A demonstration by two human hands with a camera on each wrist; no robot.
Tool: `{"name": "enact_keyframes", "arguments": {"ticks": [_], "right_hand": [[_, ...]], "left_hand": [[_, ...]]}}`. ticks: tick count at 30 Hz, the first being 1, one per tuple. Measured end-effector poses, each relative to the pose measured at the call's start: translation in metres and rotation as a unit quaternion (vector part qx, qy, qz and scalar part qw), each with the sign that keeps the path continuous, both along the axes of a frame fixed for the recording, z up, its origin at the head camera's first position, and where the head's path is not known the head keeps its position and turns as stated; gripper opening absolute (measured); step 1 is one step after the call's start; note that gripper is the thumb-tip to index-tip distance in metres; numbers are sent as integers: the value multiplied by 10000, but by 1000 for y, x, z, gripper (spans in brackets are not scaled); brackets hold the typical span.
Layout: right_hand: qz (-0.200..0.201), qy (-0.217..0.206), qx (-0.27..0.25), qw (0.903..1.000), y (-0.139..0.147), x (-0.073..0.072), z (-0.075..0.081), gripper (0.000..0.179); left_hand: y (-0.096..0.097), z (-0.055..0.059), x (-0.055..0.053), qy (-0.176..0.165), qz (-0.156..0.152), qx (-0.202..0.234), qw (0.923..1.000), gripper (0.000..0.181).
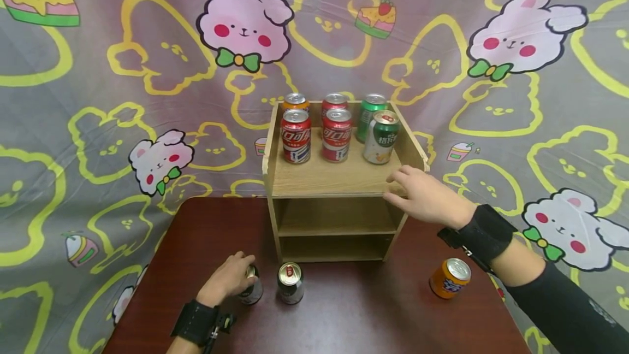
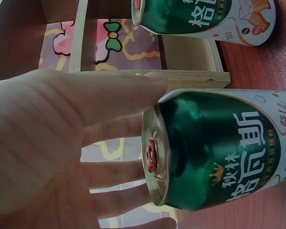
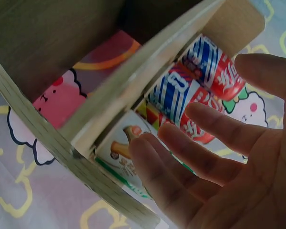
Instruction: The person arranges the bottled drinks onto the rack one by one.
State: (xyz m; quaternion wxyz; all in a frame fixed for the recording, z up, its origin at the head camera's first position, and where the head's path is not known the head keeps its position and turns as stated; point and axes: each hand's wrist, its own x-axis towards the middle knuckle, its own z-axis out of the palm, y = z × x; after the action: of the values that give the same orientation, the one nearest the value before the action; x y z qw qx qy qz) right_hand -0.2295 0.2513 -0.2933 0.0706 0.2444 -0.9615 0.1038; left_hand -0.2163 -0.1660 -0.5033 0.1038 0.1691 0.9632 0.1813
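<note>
My left hand (image 1: 230,277) is at the top of a green-and-white drink can (image 2: 214,148) standing on the table. In the left wrist view its thumb lies by the can's shoulder, and the loosely extended fingers reach behind the gold lid. A matching can (image 1: 290,284) stands just to the right. My right hand (image 1: 420,194) is held over the front right of the wooden shelf (image 1: 339,180), fingers spread and holding nothing. Beyond its fingertips, a green-and-white can (image 1: 380,141) stands on the top level beside two red cola cans (image 3: 181,98).
Behind the front cans stand an orange can (image 1: 295,101), a red can (image 1: 335,101) and a green can (image 1: 372,111). Another orange can (image 1: 450,278) is on the table (image 1: 363,310) at the right. Side walls flank the shelf, and a patterned cloth (image 1: 334,31) hangs behind.
</note>
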Motion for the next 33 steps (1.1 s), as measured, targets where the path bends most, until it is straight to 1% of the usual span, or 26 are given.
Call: {"name": "enact_keyframes", "arguments": {"ticks": [3,10,14,21,25,27,30,32,33], "right_hand": [[61,-13,-13,10000,1,5,-7,34],[184,62,162,9997,3,15,-23,28],[322,-161,192,9992,3,18,-33,28],[412,-523,127,9977,4,24,-55,27],[428,-724,-13,9965,4,27,-72,26],[419,-801,-63,9959,5,29,-80,26],[409,-860,-179,9953,7,30,-93,23],[380,-891,-240,9950,8,31,-101,22],[364,-917,-281,9947,8,32,-105,21]], "left_hand": [[1,0,1,0,-9,0,10000,47],[2,-2,2,149,-76,-27,9999,45],[3,-4,2,193,-133,-20,9997,46],[3,-5,3,86,-114,13,9999,48],[2,-6,3,187,-144,64,9997,47],[3,-7,4,307,-157,82,9994,46],[3,-9,4,408,-134,92,9990,45],[3,-10,5,447,-117,92,9989,45],[3,-10,6,410,-104,92,9991,45]]}}
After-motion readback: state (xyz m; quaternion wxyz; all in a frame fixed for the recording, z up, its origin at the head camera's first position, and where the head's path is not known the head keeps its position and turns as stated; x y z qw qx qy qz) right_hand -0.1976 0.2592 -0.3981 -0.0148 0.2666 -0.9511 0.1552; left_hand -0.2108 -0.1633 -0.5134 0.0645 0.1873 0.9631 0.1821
